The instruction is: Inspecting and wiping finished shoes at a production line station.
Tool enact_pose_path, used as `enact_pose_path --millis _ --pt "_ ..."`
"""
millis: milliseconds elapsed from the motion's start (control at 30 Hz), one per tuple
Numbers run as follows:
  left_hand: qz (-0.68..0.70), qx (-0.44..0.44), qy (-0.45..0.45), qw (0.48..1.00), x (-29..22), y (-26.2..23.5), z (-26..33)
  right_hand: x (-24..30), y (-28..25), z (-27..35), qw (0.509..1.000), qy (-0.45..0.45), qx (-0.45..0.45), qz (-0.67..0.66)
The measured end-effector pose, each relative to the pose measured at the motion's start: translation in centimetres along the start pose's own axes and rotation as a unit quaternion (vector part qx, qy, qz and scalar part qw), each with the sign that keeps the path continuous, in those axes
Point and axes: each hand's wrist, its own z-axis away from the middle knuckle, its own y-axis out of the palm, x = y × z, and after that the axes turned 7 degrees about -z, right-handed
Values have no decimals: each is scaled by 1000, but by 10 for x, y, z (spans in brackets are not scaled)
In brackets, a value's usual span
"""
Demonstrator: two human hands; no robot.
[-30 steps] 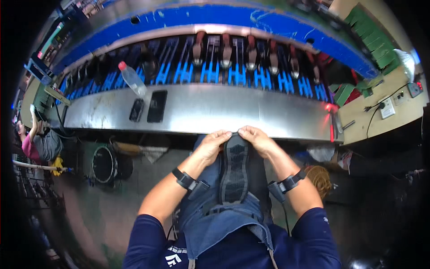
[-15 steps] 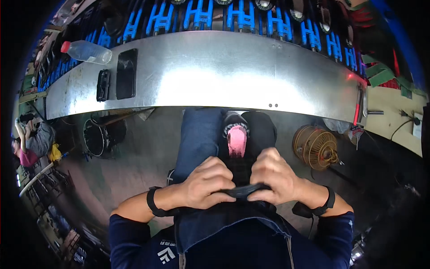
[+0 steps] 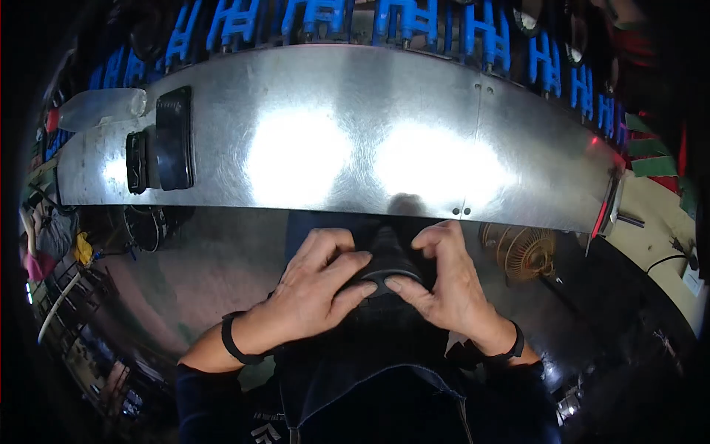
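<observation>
Between my hands is a black boot [image 3: 390, 259], its rim toward me and its narrower end pointing at the metal table. My left hand [image 3: 314, 281] grips the left side of the rim, with thumb on the near edge and fingers curled over. My right hand [image 3: 450, 285] pinches the right side, its thumb also pressed on the near edge. The two thumb tips nearly meet. Part of the boot is lost in the dark over my lap, and its underside is hidden.
Ahead runs a metal table [image 3: 296, 89] with glaring reflections. At its left lie a clear bottle [image 3: 103, 109] with a red cap, a flat black case [image 3: 174, 139] and a small black object [image 3: 137, 163]. Blue brackets [image 3: 403, 18] line the far side. A round brown wire cage [image 3: 523, 251] stands right; a person [image 3: 44, 237] is far left.
Both hands have moved up toward the table with the boot. Its pink sole, seen before, is now out of sight. The view has shifted, and the scene looks darker.
</observation>
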Motion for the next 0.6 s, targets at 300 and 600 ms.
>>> enact_pose_path --millis 300,600 --pt "203 -22 103 974 -40 -9 55 19 16 57 906 9 130 -403" --pt "513 11 56 857 -90 34 82 65 63 110 920 -155 -76 -352"
